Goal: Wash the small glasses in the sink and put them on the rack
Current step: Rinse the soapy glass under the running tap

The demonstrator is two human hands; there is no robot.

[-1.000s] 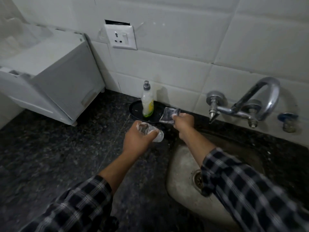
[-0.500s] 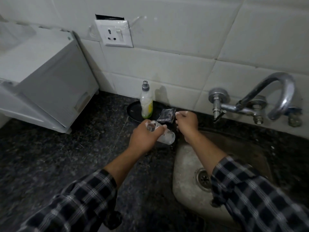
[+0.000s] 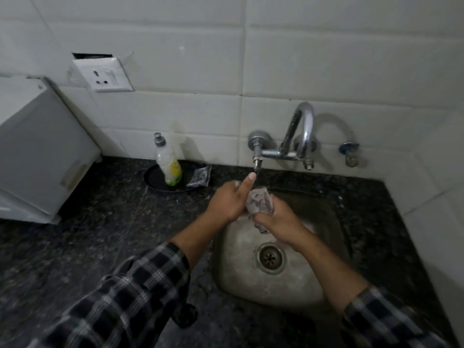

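A small clear glass (image 3: 259, 203) is held over the back of the steel sink (image 3: 236, 249), just below the tap's spout (image 3: 257, 167). My left hand (image 3: 226, 200) grips its left side, with the thumb raised close to the spout tip. My right hand (image 3: 277, 219) wraps round it from the right and below. The lower part of the glass is hidden by my fingers. I cannot make out any water running. No rack is in view.
A scrubber pad (image 3: 200, 175) and a soap bottle (image 3: 169, 163) sit on a black dish (image 3: 154, 180) left of the sink. A white appliance (image 3: 42, 151) stands on the dark granite counter (image 3: 100, 234) at far left. The chrome tap (image 3: 298, 131) juts from the tiled wall.
My right hand left the scrubber pad on the black dish. Both hands moved right over the sink, and the right hand took hold of the glass beside the left.
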